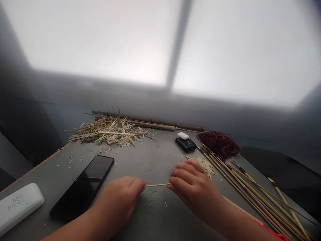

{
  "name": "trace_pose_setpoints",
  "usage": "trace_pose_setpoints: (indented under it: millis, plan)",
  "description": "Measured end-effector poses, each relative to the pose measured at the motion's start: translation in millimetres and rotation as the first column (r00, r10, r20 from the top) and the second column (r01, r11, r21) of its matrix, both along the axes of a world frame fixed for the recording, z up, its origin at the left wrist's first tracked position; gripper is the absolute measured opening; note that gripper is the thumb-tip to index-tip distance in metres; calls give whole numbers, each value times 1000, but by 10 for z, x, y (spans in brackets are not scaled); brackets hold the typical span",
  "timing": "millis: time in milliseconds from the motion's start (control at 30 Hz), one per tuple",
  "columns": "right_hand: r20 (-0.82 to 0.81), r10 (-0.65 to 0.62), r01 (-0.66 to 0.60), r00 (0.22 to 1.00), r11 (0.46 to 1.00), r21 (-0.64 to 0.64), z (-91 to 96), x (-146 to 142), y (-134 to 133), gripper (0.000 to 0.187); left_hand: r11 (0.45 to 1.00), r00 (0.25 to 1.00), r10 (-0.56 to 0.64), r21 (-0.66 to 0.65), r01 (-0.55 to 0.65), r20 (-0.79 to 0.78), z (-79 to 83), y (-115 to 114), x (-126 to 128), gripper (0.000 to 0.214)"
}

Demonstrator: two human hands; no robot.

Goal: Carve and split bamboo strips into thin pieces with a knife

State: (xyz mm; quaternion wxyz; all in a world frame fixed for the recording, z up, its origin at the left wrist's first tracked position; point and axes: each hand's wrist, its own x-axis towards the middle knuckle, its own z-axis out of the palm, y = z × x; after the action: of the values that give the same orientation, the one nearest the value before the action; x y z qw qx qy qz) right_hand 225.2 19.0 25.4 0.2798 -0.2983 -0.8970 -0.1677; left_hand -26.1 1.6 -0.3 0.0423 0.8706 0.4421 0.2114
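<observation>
A thin pale bamboo stick (157, 184) lies level just above the grey table (150, 157), held at both ends. My left hand (119, 198) pinches its left end with closed fingers. My right hand (193, 185) pinches the right end, fingers curled. Small pale shavings dot the table under and around the stick. A little heap of short cut slivers (205, 165) lies just beyond my right hand.
A black phone (84, 185) lies left of my hands, a white device (17, 205) at the near left edge. A pile of bamboo shavings (107, 131) sits far left. Long sticks (253, 190) fan out at right, beside dark red bands (219, 143), a black case (186, 144) and white block (183, 135).
</observation>
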Motion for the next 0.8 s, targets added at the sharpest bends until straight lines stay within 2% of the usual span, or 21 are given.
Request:
trace_pose_setpoints:
  millis: [67,133,233,400,567,800]
  plan:
    - [40,21,-21,999,1000,13,-96,-49,2,37,999,996,-14,-30,11,-83,22,-8,75,30]
    - [42,29,-32,999,998,56,-185,-101,-7,41,997,990,-47,-68,39,-131,68,-18,165,28]
    - [45,-3,0,999,998,60,-246,-156,-49,35,995,983,-74,-77,61,-171,127,-22,291,21]
    - [116,-117,118,986,993,-3,-199,-175,-139,24,997,963,-60,-56,47,-261,133,14,407,21]
    - [211,-156,181,965,978,-106,-180,-207,-191,22,995,948,-96,-9,98,-303,168,61,418,18]
    - [179,-207,248,962,937,-248,-199,-232,-191,20,989,939,-131,16,144,-317,197,104,418,17]
